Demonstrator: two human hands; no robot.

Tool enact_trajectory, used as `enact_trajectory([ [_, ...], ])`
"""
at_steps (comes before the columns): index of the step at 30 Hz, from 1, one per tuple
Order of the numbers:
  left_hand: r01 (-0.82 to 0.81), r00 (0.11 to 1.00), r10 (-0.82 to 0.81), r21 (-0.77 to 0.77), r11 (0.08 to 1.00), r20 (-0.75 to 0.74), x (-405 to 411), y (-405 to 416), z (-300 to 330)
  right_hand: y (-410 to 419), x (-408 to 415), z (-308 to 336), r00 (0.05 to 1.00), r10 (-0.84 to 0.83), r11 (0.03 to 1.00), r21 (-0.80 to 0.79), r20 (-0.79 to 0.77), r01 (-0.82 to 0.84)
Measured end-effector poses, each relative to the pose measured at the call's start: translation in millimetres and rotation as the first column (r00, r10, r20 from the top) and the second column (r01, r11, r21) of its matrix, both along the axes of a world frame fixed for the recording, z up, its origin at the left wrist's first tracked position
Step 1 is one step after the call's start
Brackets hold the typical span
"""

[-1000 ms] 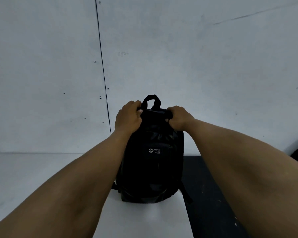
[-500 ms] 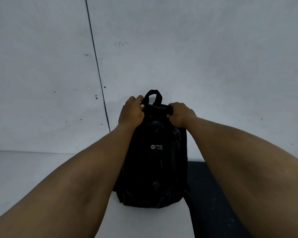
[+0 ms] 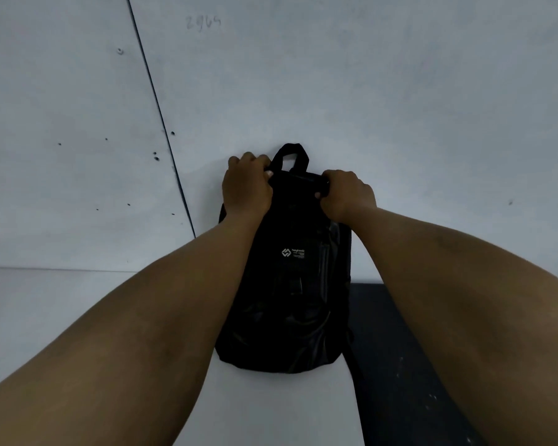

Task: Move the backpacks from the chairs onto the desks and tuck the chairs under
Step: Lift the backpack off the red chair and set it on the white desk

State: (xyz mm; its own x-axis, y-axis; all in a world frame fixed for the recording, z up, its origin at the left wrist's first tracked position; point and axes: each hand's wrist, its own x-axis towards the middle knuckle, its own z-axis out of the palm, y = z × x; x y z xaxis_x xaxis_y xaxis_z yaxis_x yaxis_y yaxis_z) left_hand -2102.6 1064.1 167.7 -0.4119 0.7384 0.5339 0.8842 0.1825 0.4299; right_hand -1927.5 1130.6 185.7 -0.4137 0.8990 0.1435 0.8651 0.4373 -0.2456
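The person is standing over a black fabric backpack (image 3: 287, 284) with a small white logo on its front, and it is sitting upright on a pale white desk top (image 3: 271, 410), its back close against the grey panelled wall (image 3: 368, 91). The left hand (image 3: 247, 188) is curling round the top left corner of the bag, and the right hand (image 3: 347, 193) is gripping the top right corner, fingers wrapped over the edge; the black carry loop (image 3: 292, 154) is poking up free between them, touched by neither.

What could go wrong from here, as I judge it: the bag is looking soft and tall, so if both hands are letting go at once it may be slumping forward or sideways. Its base is lying close to the desk's right edge, where the dark floor (image 3: 416, 365) is showing, and a strap is hanging over that side; a lean to the right could be carrying it off the desk.

Compared with a second ago, the hands are holding the same corners, but the bag is now sitting nearer the wall and the view is tipping lower, so the bag is standing taller in sight.
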Motion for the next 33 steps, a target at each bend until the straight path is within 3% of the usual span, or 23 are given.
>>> enact_trajectory([
  [11, 0.092, 0.982, -0.052, -0.220, 0.971, 0.182, -2.1, -10.6, 12.6, -14.1, -8.2, 2.8, 0.997, -0.067, 0.997, -0.029, -0.046, 0.066],
  [20, 0.077, 0.994, -0.041, -0.398, 0.914, 0.099, 9.3, -52.4, 22.3, -59.4, -0.1, 24.5, 0.998, -0.021, 1.000, 0.006, -0.053, 0.022],
  [24, 0.147, 0.985, -0.099, -0.392, 0.908, 0.140, 16.1, -76.5, 23.1, -88.3, 4.1, 21.6, 1.000, 0.012, 0.996, -0.087, 0.021, -0.010],
  [28, 0.271, 0.959, -0.181, -0.527, 0.806, 0.218, 32.4, -106.8, 12.0, -120.4, 9.0, 2.6, 0.990, 0.072, 0.971, -0.234, 0.124, -0.041],
  [33, 0.317, 0.940, -0.168, -0.574, 0.755, 0.298, 49.9, -150.3, -24.5, -161.7, 20.5, -54.0, 0.953, 0.203, 0.902, -0.421, 0.226, -0.093],
])
